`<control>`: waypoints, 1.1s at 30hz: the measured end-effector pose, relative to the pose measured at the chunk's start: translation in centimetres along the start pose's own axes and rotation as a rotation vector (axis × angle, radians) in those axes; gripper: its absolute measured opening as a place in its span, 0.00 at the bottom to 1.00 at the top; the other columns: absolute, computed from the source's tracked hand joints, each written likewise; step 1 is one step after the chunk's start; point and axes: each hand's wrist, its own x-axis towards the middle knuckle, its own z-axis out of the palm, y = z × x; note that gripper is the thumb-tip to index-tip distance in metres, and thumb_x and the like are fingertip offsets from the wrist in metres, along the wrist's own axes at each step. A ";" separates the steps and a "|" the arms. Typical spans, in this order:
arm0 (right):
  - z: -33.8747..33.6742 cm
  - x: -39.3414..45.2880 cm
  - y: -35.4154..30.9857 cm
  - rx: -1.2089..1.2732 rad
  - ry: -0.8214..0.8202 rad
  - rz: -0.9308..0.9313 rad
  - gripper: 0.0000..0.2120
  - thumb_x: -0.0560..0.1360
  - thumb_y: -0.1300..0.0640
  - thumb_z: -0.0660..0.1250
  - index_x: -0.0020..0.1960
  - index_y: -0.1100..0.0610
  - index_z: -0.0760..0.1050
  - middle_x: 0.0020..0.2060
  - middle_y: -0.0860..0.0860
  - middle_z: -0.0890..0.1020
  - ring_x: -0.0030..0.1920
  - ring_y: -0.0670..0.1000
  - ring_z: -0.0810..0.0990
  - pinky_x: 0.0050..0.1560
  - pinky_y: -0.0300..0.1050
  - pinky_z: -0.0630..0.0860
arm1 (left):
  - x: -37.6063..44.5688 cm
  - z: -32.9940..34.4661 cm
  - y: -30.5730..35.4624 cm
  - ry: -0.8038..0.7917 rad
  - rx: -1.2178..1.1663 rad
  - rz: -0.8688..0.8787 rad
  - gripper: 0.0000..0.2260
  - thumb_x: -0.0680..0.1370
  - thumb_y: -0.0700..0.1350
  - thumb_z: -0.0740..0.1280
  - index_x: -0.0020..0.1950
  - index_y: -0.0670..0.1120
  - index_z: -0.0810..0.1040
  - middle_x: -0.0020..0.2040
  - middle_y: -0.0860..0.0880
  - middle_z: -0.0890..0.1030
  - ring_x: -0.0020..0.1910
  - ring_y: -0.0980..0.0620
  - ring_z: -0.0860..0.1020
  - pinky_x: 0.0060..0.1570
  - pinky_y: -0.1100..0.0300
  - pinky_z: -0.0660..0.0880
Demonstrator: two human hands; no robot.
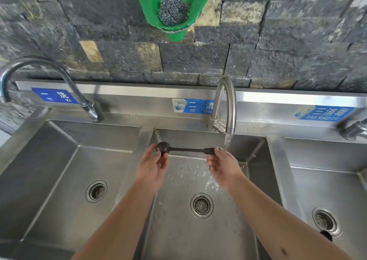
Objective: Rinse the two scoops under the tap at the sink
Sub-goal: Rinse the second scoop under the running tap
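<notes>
A dark long-handled scoop point(186, 149) is held level over the middle sink basin point(178, 230). My left hand point(154, 165) grips its round bowl end at the left. My right hand point(223, 165) pinches the flat perforated end at the right. Water runs from the middle tap point(226, 105) and lands on my right hand and that end of the scoop. I cannot tell whether this is one scoop or two held end to end.
The steel sink has three basins, each with a drain: left point(96, 191), middle point(201, 205), right point(326, 221). A second tap point(49, 81) arches over the left basin. A green holder point(174, 7) with steel wool hangs on the stone wall above.
</notes>
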 end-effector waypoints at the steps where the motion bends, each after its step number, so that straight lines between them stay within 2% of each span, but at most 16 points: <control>1: -0.3 -0.3 -0.3 -0.001 0.010 -0.013 0.05 0.77 0.57 0.66 0.50 0.59 0.77 0.29 0.55 0.82 0.26 0.50 0.79 0.24 0.38 0.74 | -0.1 0.3 -0.3 -0.006 0.008 -0.012 0.15 0.78 0.31 0.61 0.57 0.48 0.79 0.48 0.37 0.82 0.38 0.50 0.81 0.37 0.61 0.81; 6: -4.1 -1.8 -1.8 0.059 0.087 -0.105 0.09 0.79 0.53 0.64 0.52 0.57 0.77 0.30 0.53 0.82 0.27 0.49 0.79 0.26 0.38 0.73 | -0.3 2.8 -3.5 -0.089 0.140 -0.087 0.17 0.78 0.31 0.61 0.58 0.49 0.78 0.45 0.38 0.84 0.34 0.52 0.81 0.34 0.61 0.80; 9: -7.5 -3.5 -2.5 0.127 0.128 -0.146 0.08 0.79 0.53 0.63 0.53 0.57 0.77 0.31 0.54 0.82 0.28 0.50 0.79 0.25 0.38 0.72 | -0.7 4.8 -5.9 -0.164 0.220 -0.168 0.16 0.77 0.33 0.63 0.60 0.49 0.78 0.52 0.37 0.82 0.37 0.53 0.80 0.38 0.61 0.80; 12: -10.1 -5.7 -2.7 0.195 0.201 -0.184 0.11 0.77 0.49 0.65 0.49 0.57 0.78 0.30 0.54 0.83 0.27 0.49 0.80 0.23 0.36 0.71 | -1.5 6.7 -8.4 -0.211 0.279 -0.232 0.16 0.77 0.33 0.63 0.61 0.49 0.78 0.53 0.38 0.82 0.36 0.53 0.79 0.40 0.61 0.78; 14: -11.3 -7.1 -2.7 0.215 0.242 -0.214 0.13 0.76 0.47 0.65 0.47 0.56 0.79 0.31 0.54 0.83 0.27 0.49 0.80 0.23 0.36 0.71 | -2.0 7.7 -9.8 -0.245 0.318 -0.270 0.15 0.77 0.34 0.63 0.60 0.49 0.77 0.50 0.40 0.82 0.36 0.53 0.77 0.38 0.62 0.76; 17: -12.7 -9.2 -2.5 0.178 0.253 -0.280 0.11 0.78 0.52 0.64 0.48 0.58 0.79 0.32 0.56 0.83 0.28 0.49 0.80 0.23 0.37 0.71 | -2.6 8.5 -11.5 -0.304 0.409 -0.294 0.13 0.77 0.33 0.64 0.57 0.48 0.78 0.47 0.43 0.83 0.36 0.53 0.78 0.36 0.62 0.74; 21: -13.4 -12.1 -2.1 0.022 0.287 -0.370 0.07 0.76 0.59 0.66 0.45 0.58 0.82 0.36 0.57 0.85 0.32 0.50 0.81 0.29 0.37 0.75 | -2.9 8.9 -13.6 -0.416 0.480 -0.292 0.11 0.78 0.31 0.61 0.49 0.46 0.77 0.42 0.43 0.81 0.36 0.51 0.79 0.38 0.61 0.72; 24: -13.5 -13.4 -1.0 -0.237 0.343 -0.431 0.11 0.75 0.69 0.64 0.45 0.58 0.83 0.37 0.57 0.85 0.36 0.52 0.84 0.33 0.38 0.77 | -2.9 8.7 -15.7 -0.410 0.465 -0.335 0.07 0.78 0.31 0.61 0.51 0.40 0.76 0.43 0.41 0.80 0.40 0.48 0.79 0.38 0.62 0.77; 27: -13.4 -14.3 0.4 -0.768 0.443 -0.548 0.13 0.72 0.68 0.67 0.48 0.54 0.84 0.36 0.51 0.86 0.34 0.47 0.83 0.35 0.40 0.79 | -3.4 7.9 -18.3 -0.287 0.523 -0.385 0.03 0.78 0.35 0.64 0.50 0.36 0.75 0.40 0.42 0.81 0.35 0.50 0.82 0.31 0.62 0.79; 29: -13.6 -15.0 1.2 -1.237 0.469 -0.729 0.12 0.70 0.67 0.66 0.45 0.54 0.84 0.32 0.47 0.83 0.30 0.45 0.80 0.30 0.41 0.77 | -4.5 7.4 -19.9 -0.282 0.585 -0.436 0.03 0.78 0.37 0.64 0.47 0.37 0.75 0.38 0.42 0.81 0.32 0.50 0.80 0.29 0.62 0.78; 31: -13.9 -15.5 1.8 -1.651 0.383 -0.895 0.13 0.66 0.68 0.61 0.42 0.56 0.81 0.32 0.49 0.80 0.30 0.53 0.79 0.25 0.47 0.75 | -5.7 7.0 -21.2 -0.319 0.599 -0.514 0.05 0.79 0.39 0.63 0.46 0.39 0.75 0.38 0.43 0.82 0.36 0.49 0.82 0.30 0.61 0.78; 33: -14.5 -15.9 2.1 -1.864 0.329 -0.987 0.18 0.64 0.67 0.61 0.48 0.54 0.82 0.37 0.49 0.82 0.29 0.55 0.78 0.21 0.48 0.74 | -6.4 6.7 -22.2 -0.330 0.574 -0.564 0.05 0.80 0.39 0.62 0.47 0.39 0.75 0.38 0.43 0.83 0.38 0.48 0.83 0.33 0.59 0.80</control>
